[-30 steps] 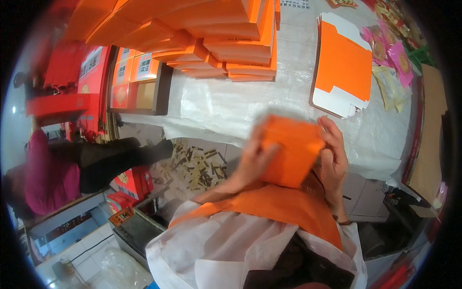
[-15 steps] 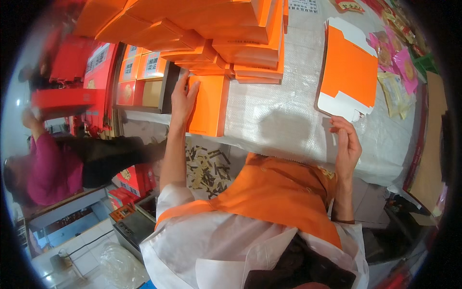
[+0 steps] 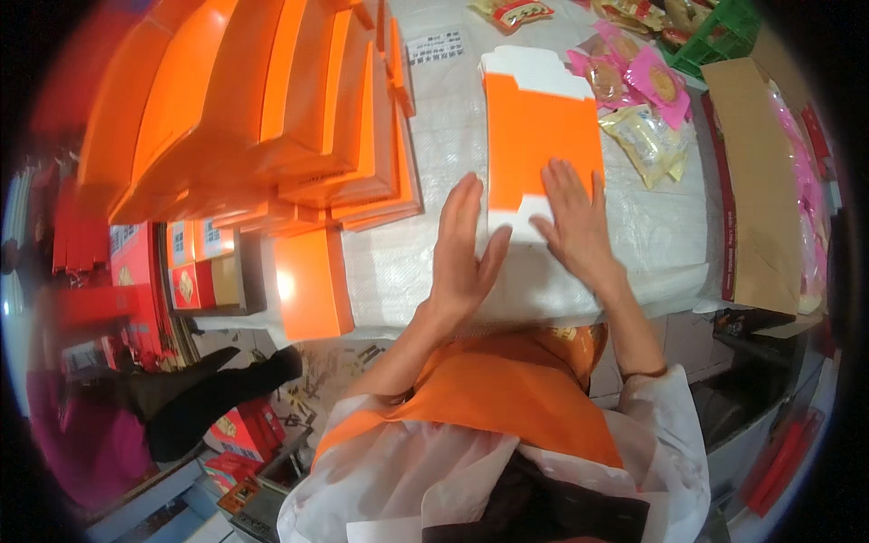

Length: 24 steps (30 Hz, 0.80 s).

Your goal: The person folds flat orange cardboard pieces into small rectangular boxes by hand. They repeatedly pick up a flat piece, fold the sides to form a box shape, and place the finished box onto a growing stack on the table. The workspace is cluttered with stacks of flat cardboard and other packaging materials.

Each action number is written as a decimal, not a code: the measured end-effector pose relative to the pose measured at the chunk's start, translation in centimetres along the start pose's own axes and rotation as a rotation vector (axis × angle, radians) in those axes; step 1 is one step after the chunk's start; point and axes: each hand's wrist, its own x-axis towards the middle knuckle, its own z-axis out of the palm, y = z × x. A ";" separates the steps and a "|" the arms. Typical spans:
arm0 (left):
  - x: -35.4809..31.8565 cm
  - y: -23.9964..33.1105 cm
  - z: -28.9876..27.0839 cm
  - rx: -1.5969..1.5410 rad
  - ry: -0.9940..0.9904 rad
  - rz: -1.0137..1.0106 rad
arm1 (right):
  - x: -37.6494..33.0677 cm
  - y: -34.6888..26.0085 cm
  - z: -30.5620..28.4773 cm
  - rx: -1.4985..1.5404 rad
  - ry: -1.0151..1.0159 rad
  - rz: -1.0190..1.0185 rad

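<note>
A stack of flat, unfolded orange carton blanks (image 3: pixel 541 136) with white end flaps lies on the white woven sheet (image 3: pixel 434 271). My right hand (image 3: pixel 579 226) rests on its near right part, fingers stretched out over the orange panel and near flap. My left hand (image 3: pixel 463 249) is just left of the blanks, fingers extended and thumb apart, with nothing in it. To the left, at the table's front edge, lies a folded orange box (image 3: pixel 312 285), apart from both hands. Behind it rise piles of orange boxes (image 3: pixel 299 109).
Pink-wrapped pastries (image 3: pixel 656 86) and a pale yellow packet (image 3: pixel 644 145) lie right of the blanks. A green crate (image 3: pixel 724 36) and a brown cardboard box (image 3: pixel 756 190) stand farther right. At left are a partitioned tray of small boxes (image 3: pixel 249 271) and a co-worker in a purple top (image 3: pixel 100 443).
My left hand has left the orange box at the table edge and moved right, beside the blanks. My right hand has come onto the blanks. The view has swung right.
</note>
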 end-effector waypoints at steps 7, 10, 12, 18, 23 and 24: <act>3.6 -2.6 5.6 -0.191 -0.208 -0.219 | -3.1 -1.2 0.4 0.107 -0.061 0.024; 2.9 -1.8 6.0 0.002 -0.068 -0.154 | -2.8 -1.2 0.4 0.147 -0.073 0.015; 3.5 -1.3 5.9 0.032 0.058 -0.045 | -2.9 -1.0 0.0 0.167 -0.060 0.002; 5.2 0.2 3.3 -0.682 -0.070 -0.530 | -4.8 -0.4 -1.0 0.540 0.242 -0.101; 5.0 3.4 1.7 -1.045 0.256 -0.542 | -6.5 -3.7 -3.9 1.596 0.153 0.530; 4.3 3.6 1.8 -1.010 0.231 -0.544 | -6.7 -3.6 -3.2 1.674 0.134 0.585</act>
